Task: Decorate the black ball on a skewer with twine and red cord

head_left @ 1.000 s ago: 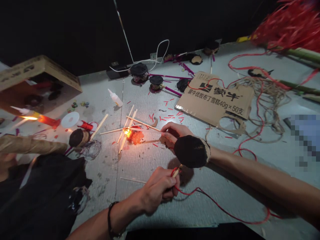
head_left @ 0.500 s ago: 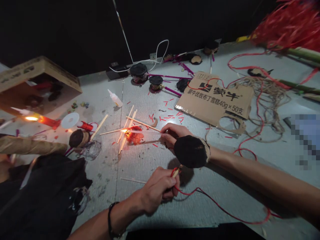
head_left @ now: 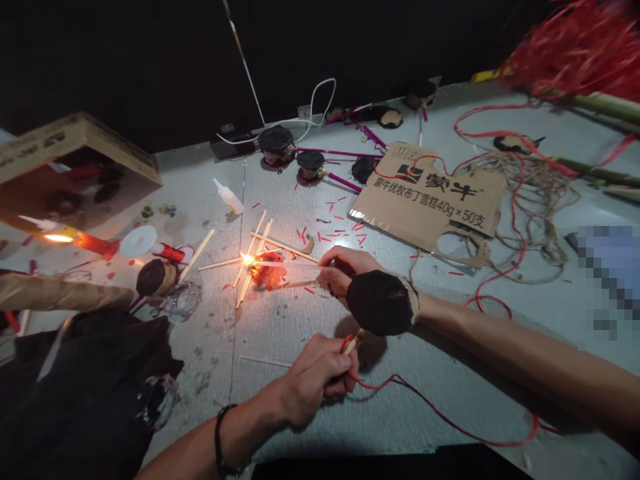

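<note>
Where a black disc [head_left: 381, 302] overlaps, right hand [head_left: 343, 270] half-hidden

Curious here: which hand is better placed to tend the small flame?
The right hand, probably: it holds a thin stick reaching into the flame, while the left hand sits farther off, gripping red wire.

You're in a makeshift craft workshop; the scuffed grey desk [head_left: 200, 387] runs along a dark wall [head_left: 125, 67], and it's covered in work in progress; you have a glue bottle [head_left: 229, 198] standing among loose wooden sticks [head_left: 257, 257] and snipped red bits [head_left: 335, 223]; a torn cardboard sheet [head_left: 425, 193] lies flat as a work mat beside a tangle of jute twine [head_left: 537, 200]; you can see red cord [head_left: 440, 417] trailing across the desk, green bamboo stalks [head_left: 597, 172] and red paper strips [head_left: 575, 53] at the far corner, and a black power block [head_left: 233, 148] with a white cable [head_left: 300, 120] against the wall.
</note>
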The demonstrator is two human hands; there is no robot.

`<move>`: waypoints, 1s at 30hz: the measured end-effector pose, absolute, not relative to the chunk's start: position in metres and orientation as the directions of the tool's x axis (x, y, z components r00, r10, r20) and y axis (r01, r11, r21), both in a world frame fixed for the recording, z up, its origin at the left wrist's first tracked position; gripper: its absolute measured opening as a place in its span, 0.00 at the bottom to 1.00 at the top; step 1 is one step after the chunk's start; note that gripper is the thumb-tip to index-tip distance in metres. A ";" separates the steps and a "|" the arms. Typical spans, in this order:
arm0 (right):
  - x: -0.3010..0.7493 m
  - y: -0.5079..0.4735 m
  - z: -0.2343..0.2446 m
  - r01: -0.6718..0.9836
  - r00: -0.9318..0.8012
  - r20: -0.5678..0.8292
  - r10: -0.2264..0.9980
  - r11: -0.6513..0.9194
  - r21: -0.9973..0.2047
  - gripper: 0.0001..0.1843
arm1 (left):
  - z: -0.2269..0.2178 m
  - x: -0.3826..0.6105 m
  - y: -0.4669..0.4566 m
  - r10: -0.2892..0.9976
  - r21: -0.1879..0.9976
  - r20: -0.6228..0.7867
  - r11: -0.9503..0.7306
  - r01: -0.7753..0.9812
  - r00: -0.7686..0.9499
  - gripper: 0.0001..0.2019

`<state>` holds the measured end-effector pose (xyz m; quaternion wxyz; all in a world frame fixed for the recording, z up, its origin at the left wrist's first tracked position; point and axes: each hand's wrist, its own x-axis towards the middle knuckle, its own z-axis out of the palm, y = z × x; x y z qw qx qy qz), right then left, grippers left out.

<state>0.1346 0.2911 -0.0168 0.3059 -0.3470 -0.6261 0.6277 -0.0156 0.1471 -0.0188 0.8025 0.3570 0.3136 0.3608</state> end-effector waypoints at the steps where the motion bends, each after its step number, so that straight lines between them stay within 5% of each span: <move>1: 0.134 0.291 -0.017 0.055 -0.571 -0.051 0.820 -0.023 -0.998 0.12 | -0.019 -0.016 0.147 0.802 0.799 -0.248 0.486 -0.354 0.543 0.18; 30: 0.137 0.296 -0.026 0.007 -0.578 -0.059 0.814 -0.068 -0.998 0.11 | -0.019 -0.015 0.148 0.798 0.781 -0.245 0.499 -0.376 0.551 0.17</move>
